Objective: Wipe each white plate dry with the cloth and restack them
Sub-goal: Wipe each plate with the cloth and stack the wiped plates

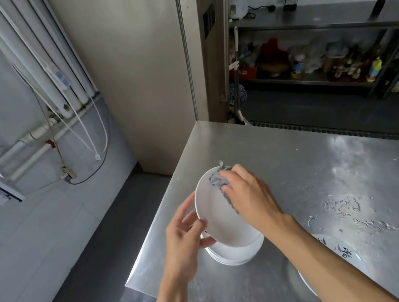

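Observation:
A white plate [216,213] is held tilted above a short stack of white plates [235,253] near the left corner of a steel table [299,161]. My left hand [185,234] grips the plate's near left rim, thumb on its face. My right hand [248,195] presses a crumpled grey cloth [217,179] against the plate's upper right part, fingers curled over the cloth. Most of the cloth is hidden under that hand.
A patterned plate [345,253] lies on the table at the lower right, partly under my right forearm. Water smears [345,206] mark the table's right side. The table's left edge drops to a dark floor. Steel shelves [329,23] with bottles stand beyond.

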A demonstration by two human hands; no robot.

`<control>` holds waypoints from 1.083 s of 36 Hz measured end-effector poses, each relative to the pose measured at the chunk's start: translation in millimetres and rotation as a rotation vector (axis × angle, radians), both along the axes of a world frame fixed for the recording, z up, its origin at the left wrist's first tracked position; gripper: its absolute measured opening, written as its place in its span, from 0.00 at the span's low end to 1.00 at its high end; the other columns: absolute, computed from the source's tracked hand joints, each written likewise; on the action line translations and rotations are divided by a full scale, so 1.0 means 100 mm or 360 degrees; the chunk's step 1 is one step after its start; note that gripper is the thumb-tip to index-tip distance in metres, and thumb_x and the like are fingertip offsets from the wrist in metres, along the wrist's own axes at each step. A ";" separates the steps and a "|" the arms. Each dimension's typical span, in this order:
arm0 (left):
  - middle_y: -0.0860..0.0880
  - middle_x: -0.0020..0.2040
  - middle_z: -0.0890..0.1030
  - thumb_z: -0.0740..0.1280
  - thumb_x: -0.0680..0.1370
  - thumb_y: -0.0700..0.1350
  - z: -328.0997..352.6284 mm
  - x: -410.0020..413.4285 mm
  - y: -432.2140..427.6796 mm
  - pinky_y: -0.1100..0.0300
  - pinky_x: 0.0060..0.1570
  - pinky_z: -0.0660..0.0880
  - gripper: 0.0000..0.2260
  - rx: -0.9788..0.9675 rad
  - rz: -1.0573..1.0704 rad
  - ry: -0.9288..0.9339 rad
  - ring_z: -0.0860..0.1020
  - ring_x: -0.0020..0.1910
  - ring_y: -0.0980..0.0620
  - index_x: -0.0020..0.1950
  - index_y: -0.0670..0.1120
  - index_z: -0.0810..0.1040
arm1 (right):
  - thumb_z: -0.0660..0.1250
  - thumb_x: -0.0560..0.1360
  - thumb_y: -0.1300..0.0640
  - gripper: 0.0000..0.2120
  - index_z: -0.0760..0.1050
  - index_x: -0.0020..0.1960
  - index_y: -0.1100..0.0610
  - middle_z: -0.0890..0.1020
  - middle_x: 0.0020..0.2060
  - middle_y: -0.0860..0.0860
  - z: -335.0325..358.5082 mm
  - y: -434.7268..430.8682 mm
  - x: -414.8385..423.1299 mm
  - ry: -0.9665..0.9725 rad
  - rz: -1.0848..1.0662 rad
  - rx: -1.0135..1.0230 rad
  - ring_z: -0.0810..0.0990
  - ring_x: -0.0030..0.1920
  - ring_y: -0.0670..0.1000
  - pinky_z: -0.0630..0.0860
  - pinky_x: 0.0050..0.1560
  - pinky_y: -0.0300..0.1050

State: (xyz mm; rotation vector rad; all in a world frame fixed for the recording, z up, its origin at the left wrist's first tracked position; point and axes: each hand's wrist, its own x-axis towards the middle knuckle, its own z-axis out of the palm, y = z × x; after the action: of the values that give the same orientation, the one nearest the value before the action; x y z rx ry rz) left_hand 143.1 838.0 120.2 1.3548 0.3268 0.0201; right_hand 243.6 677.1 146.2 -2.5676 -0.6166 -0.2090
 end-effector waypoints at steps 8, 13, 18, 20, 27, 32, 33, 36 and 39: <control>0.45 0.60 0.87 0.65 0.81 0.35 -0.03 0.03 0.02 0.40 0.50 0.85 0.24 -0.0112 0.0216 -0.0044 0.86 0.56 0.41 0.68 0.62 0.81 | 0.67 0.77 0.64 0.17 0.80 0.64 0.54 0.80 0.53 0.51 0.01 0.17 -0.20 0.0103 0.0627 0.0144 0.79 0.53 0.53 0.77 0.57 0.51; 0.39 0.57 0.87 0.61 0.82 0.30 -0.09 0.00 0.11 0.48 0.46 0.85 0.27 -0.0294 0.0389 0.0023 0.86 0.54 0.37 0.71 0.57 0.79 | 0.67 0.79 0.62 0.15 0.81 0.63 0.51 0.77 0.53 0.48 -0.15 0.12 -0.23 0.0140 0.0689 0.0050 0.77 0.51 0.51 0.77 0.55 0.50; 0.45 0.57 0.87 0.61 0.81 0.30 -0.13 -0.05 0.23 0.46 0.44 0.85 0.27 -0.0222 0.0438 0.0036 0.87 0.52 0.38 0.71 0.58 0.79 | 0.70 0.76 0.63 0.15 0.81 0.59 0.49 0.78 0.51 0.45 -0.21 -0.04 -0.26 0.0065 0.0656 -0.0062 0.77 0.48 0.52 0.78 0.48 0.49; 0.47 0.57 0.87 0.61 0.81 0.30 -0.15 -0.08 0.25 0.48 0.43 0.85 0.27 -0.0185 0.0423 0.0044 0.87 0.51 0.41 0.69 0.59 0.80 | 0.71 0.75 0.63 0.15 0.81 0.58 0.49 0.78 0.51 0.45 -0.22 -0.11 -0.24 0.0023 0.0573 -0.0093 0.77 0.47 0.52 0.78 0.48 0.48; 0.45 0.56 0.87 0.62 0.80 0.31 -0.09 -0.13 0.19 0.46 0.42 0.85 0.28 -0.0076 0.0220 0.0080 0.87 0.50 0.43 0.66 0.63 0.81 | 0.70 0.73 0.64 0.16 0.80 0.57 0.49 0.78 0.48 0.48 -0.21 -0.26 -0.08 -0.0063 0.0041 -0.0176 0.75 0.46 0.55 0.77 0.43 0.50; 0.43 0.57 0.87 0.64 0.72 0.39 -0.01 -0.11 0.02 0.38 0.49 0.85 0.28 -0.0064 0.0081 0.0093 0.84 0.54 0.37 0.67 0.64 0.80 | 0.68 0.74 0.64 0.15 0.79 0.59 0.55 0.77 0.50 0.51 -0.12 -0.16 -0.03 -0.0087 -0.0084 -0.0033 0.78 0.48 0.58 0.76 0.42 0.50; 0.43 0.58 0.87 0.64 0.73 0.39 0.00 -0.10 -0.01 0.40 0.49 0.85 0.28 -0.0041 0.0045 0.0086 0.84 0.55 0.37 0.68 0.64 0.79 | 0.68 0.75 0.64 0.15 0.79 0.60 0.55 0.78 0.51 0.52 -0.09 -0.12 -0.05 -0.0083 -0.0032 0.0022 0.79 0.50 0.58 0.77 0.43 0.51; 0.44 0.58 0.87 0.64 0.74 0.40 0.02 -0.07 -0.05 0.44 0.48 0.85 0.29 0.0023 -0.0009 0.0074 0.84 0.55 0.41 0.71 0.63 0.78 | 0.66 0.77 0.64 0.16 0.79 0.63 0.55 0.80 0.56 0.51 -0.02 -0.02 -0.12 -0.0039 0.0235 0.0147 0.79 0.55 0.56 0.78 0.53 0.52; 0.45 0.58 0.87 0.63 0.74 0.40 0.00 -0.05 -0.08 0.46 0.47 0.85 0.28 0.0011 0.0051 0.0102 0.85 0.53 0.43 0.69 0.64 0.79 | 0.66 0.79 0.64 0.15 0.80 0.64 0.55 0.80 0.57 0.50 -0.01 0.00 -0.16 0.0004 0.0339 0.0215 0.78 0.58 0.54 0.76 0.58 0.51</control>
State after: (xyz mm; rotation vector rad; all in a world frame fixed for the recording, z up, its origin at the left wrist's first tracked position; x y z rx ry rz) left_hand 137.9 830.1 120.2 1.3588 0.4025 0.0046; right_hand 228.0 676.8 144.7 -2.3524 -0.8388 -0.1690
